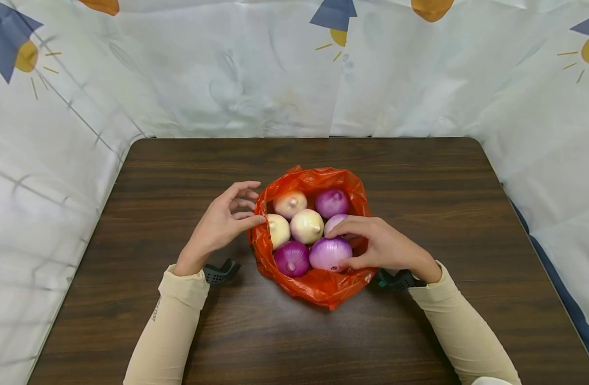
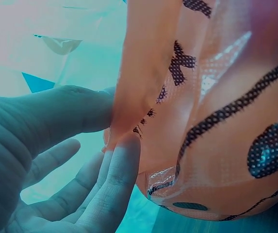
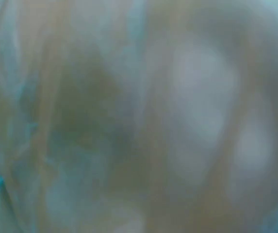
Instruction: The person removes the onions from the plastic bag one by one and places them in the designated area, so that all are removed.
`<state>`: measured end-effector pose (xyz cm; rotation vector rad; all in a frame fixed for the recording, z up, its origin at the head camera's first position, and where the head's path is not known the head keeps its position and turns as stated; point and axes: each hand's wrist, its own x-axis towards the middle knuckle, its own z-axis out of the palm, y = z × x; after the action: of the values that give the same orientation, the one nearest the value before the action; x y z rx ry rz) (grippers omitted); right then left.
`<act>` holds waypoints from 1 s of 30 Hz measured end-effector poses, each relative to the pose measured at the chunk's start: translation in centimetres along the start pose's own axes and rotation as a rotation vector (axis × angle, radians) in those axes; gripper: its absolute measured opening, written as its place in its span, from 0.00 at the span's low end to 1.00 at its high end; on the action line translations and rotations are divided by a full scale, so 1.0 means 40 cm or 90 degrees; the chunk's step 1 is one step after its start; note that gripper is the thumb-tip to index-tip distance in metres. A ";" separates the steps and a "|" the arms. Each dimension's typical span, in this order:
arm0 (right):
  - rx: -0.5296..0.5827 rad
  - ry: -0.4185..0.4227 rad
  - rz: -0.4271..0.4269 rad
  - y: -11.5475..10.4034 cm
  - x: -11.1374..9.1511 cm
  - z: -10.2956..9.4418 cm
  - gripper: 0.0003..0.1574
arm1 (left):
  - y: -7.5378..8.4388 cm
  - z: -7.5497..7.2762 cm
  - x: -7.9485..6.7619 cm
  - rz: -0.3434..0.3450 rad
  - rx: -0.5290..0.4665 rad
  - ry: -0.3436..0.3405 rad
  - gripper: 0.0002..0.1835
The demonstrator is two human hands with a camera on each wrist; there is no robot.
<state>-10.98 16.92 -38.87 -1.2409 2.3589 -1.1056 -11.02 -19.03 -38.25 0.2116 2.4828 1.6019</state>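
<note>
In the head view an orange-red plastic bag (image 1: 339, 291) stands with its mouth spread wide, several onions showing inside. My left hand (image 1: 222, 219) is at the bag's left rim; the left wrist view shows the thumb and fingers pinching the bag's edge (image 2: 143, 97). Reaching in from the right, my right hand (image 1: 378, 243) grips a purple onion (image 1: 329, 254) at the front right between thumb and fingers. Around it lie a darker purple onion (image 1: 292, 259), a white onion (image 1: 306, 226) and, partly under the fingers, another purple onion (image 1: 335, 221). The right wrist view is too blurred to read.
A dark wood-grain table (image 1: 178, 166) bears the bag. White printed sheeting (image 1: 275, 80) hangs along the back and both sides. Dark wrist devices (image 1: 222, 271) sit under both wrists.
</note>
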 end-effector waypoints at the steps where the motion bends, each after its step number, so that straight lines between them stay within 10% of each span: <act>1: 0.008 0.006 0.002 0.000 0.001 0.000 0.30 | 0.000 0.000 0.000 0.000 -0.001 0.000 0.37; 30: 0.277 0.167 0.057 -0.007 -0.015 -0.033 0.37 | -0.004 0.002 0.001 0.007 -0.002 -0.002 0.39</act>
<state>-11.15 17.98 -37.86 -0.8724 2.1476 -1.7203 -11.02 -19.01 -38.45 0.2283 2.4799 1.6089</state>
